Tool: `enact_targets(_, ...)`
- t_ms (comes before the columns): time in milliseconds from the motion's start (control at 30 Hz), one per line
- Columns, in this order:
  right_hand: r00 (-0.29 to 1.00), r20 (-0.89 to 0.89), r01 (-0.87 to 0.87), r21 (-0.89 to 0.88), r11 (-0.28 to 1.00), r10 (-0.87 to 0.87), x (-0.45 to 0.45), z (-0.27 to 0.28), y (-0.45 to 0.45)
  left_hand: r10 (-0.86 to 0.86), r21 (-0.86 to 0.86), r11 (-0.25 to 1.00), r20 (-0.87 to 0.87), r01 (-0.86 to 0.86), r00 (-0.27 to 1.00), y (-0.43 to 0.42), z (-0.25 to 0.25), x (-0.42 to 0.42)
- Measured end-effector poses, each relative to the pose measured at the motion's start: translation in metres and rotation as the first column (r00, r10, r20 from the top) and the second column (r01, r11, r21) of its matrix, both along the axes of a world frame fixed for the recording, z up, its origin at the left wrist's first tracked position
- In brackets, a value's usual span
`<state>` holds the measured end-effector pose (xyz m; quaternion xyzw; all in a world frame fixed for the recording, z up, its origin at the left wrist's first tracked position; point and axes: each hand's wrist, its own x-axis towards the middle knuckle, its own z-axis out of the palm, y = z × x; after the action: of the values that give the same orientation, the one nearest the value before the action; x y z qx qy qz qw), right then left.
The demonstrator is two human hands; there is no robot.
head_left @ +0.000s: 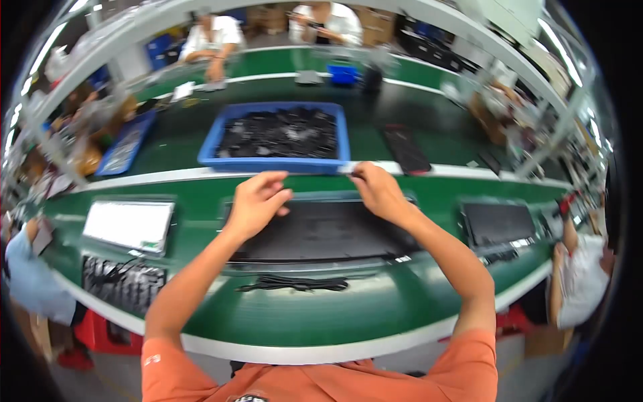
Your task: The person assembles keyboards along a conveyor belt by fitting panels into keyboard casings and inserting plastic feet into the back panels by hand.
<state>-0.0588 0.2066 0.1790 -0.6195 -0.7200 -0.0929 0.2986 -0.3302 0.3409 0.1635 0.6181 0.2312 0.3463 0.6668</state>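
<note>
A wide black panel (pixel 321 231) lies on the green work surface in front of me. Over its left part is my left hand (pixel 258 203), fingers apart and curved, with nothing visible in them. My right hand (pixel 377 191) is over the panel's upper right, its fingers pinched near the white rail; what they hold, if anything, is too small to make out. Just beyond both hands sits a blue tray (pixel 274 165) full of small black parts (pixel 281 132). A bundled black cable (pixel 295 283) lies on the near side of the panel.
A white panel (pixel 128 224) lies left, above packed black parts (pixel 124 281). Another black panel (pixel 499 223) is at right. A dark flat piece (pixel 406 149) lies beyond the rail (pixel 462 172). Co-workers sit at both sides and across.
</note>
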Motion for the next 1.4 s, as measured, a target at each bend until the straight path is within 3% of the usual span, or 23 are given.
enact_targets(67, 0.999, 0.045, -0.024, 0.070, 0.997, 0.021, 0.007, 0.002, -0.032, -0.076, -0.009, 0.997, -0.118, 0.075, 0.990, -0.031, 0.008, -0.003)
enact_targets(233, 0.992, 0.126, -0.045, 0.130, 0.991, 0.028, 0.033, -0.023, -0.077, -0.114, 0.132, 0.984, -0.027, 0.117, 0.993, -0.037, -0.043, 0.009)
enact_targets(333, 0.964, 0.251, 0.053, 0.135, 0.989, -0.086, 0.032, -0.019, -0.075, -0.149, 0.139, 0.978, -0.031, 0.152, 0.988, -0.036, -0.045, 0.012)
enact_targets(400, 0.985, 0.137, 0.094, 0.083, 0.992, -0.104, 0.041, -0.028, -0.077, -0.179, 0.148, 0.972, -0.033, 0.182, 0.983, -0.038, -0.039, 0.023)
enact_targets(567, 0.946, 0.201, 0.202, 0.249, 0.947, -0.254, 0.048, -0.022, -0.086, -0.227, 0.148, 0.964, 0.013, 0.223, 0.974, -0.043, -0.043, 0.030)
enact_targets(633, 0.769, 0.296, 0.534, 0.188, 0.824, -0.566, 0.050, -0.009, -0.097, -0.218, 0.174, 0.961, -0.007, 0.216, 0.976, -0.045, -0.039, 0.033)
enact_targets(667, 0.638, 0.337, 0.716, 0.074, 0.694, -0.693, 0.050, 0.000, -0.105, -0.211, 0.187, 0.959, -0.027, 0.212, 0.977, -0.048, -0.038, 0.035)
enact_targets(733, 0.572, 0.394, 0.799, -0.069, 0.598, -0.719, 0.066, -0.008, -0.123, -0.202, 0.206, 0.955, -0.068, 0.212, 0.977, -0.055, -0.036, 0.038)
enact_targets(900, 0.574, 0.367, 0.793, -0.026, 0.609, -0.732, 0.068, -0.007, -0.134, -0.199, 0.163, 0.961, -0.145, 0.221, 0.969, -0.065, -0.019, 0.051)
enact_targets(1100, 0.569, 0.363, 0.803, -0.053, 0.593, -0.738, 0.090, -0.016, -0.147, -0.193, 0.214, 0.954, -0.106, 0.212, 0.975, -0.074, -0.018, 0.067)
enact_targets(1267, 0.521, 0.360, 0.814, 0.061, 0.577, -0.774, 0.098, -0.029, -0.162, -0.205, 0.378, 0.892, -0.149, 0.248, 0.967, -0.082, -0.019, 0.078)
enact_targets(1400, 0.705, 0.261, 0.655, 0.120, 0.746, -0.660, 0.119, -0.028, -0.162, -0.151, 0.499, 0.835, -0.197, 0.232, 0.969, -0.086, -0.016, 0.089)
